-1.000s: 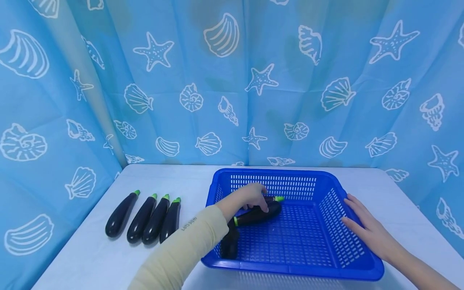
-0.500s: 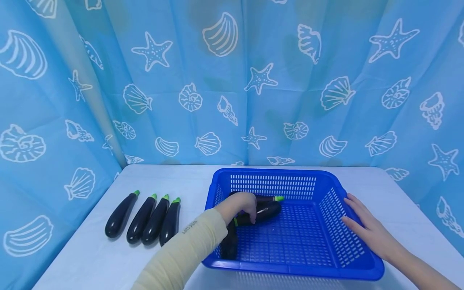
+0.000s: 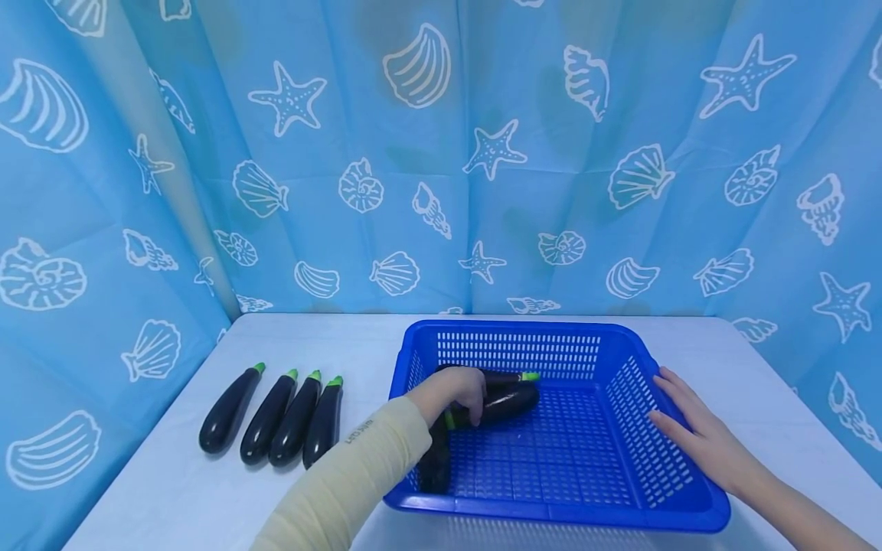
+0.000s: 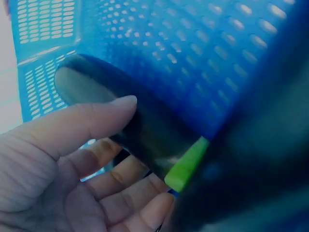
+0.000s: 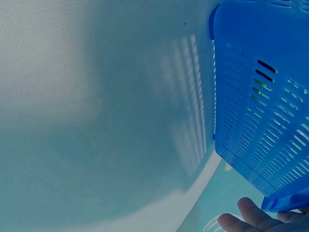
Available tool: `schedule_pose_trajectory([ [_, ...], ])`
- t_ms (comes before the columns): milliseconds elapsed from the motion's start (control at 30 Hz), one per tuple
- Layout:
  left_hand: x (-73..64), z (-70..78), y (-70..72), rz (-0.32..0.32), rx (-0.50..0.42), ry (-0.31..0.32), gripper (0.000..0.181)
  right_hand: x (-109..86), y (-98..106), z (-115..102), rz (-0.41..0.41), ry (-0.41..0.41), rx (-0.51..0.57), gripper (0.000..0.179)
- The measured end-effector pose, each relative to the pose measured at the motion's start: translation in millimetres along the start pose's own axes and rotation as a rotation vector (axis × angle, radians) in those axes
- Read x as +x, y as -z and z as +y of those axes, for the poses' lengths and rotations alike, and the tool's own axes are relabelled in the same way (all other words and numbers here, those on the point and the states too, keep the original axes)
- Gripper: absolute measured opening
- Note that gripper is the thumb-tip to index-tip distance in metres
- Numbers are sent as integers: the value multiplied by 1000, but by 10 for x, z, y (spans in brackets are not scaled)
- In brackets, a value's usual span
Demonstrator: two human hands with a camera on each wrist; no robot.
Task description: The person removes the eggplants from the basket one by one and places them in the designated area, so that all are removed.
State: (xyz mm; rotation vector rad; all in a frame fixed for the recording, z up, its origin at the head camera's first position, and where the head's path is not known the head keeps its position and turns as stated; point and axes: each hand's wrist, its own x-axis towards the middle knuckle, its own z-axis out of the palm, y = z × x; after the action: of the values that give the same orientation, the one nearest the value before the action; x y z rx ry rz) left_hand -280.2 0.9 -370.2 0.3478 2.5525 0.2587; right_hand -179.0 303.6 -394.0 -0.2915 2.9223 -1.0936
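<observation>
- The left hand (image 3: 460,390) grips an eggplant (image 3: 511,402), thumb on its upper side and fingers beneath.
- That eggplant is inside the blue basket (image 3: 551,511), rounded end pointing right, green cap (image 4: 186,166) close to the fingers; whether it touches the basket floor I cannot tell.
- Just behind it lies a second dark eggplant (image 3: 503,378), partly hidden by the hand; a third (image 3: 434,463) lies along the left wall.
- The right hand (image 3: 699,432) rests on the basket's right rim, fingers extended.
- Left of the basket, four eggplants (image 3: 298,419) lie side by side on the white table (image 3: 365,344), green caps pointing away.
- Behind hangs a blue seashell-patterned curtain (image 3: 537,191).
</observation>
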Motion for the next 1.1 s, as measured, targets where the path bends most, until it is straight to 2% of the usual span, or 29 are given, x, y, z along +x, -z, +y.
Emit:
schedule_pose_trajectory([
  [167, -23, -18, 35, -9, -180, -32, 47, -2, 3, -4, 0, 0, 8, 65],
  [333, -58, -40, 86, -15, -284, -88, 44, -4, 2, -11, -2, -3, 1, 65],
  [433, -88, -48, 125, -11, -313, -121, 41, -5, 1, -12, -2, -6, -6, 66],
  [700, -188, -68, 233, 23, -285, -149, 37, 0, 9, -7, -6, -15, -4, 66],
  [900, -241, -157, 301, 30, -432, -168, 39, -2, 7, -4, -5, -13, -7, 66],
  [1100, -297, -245, 391, 62, -538, -209, 30, 1, 4, -4, -5, -13, -10, 66],
])
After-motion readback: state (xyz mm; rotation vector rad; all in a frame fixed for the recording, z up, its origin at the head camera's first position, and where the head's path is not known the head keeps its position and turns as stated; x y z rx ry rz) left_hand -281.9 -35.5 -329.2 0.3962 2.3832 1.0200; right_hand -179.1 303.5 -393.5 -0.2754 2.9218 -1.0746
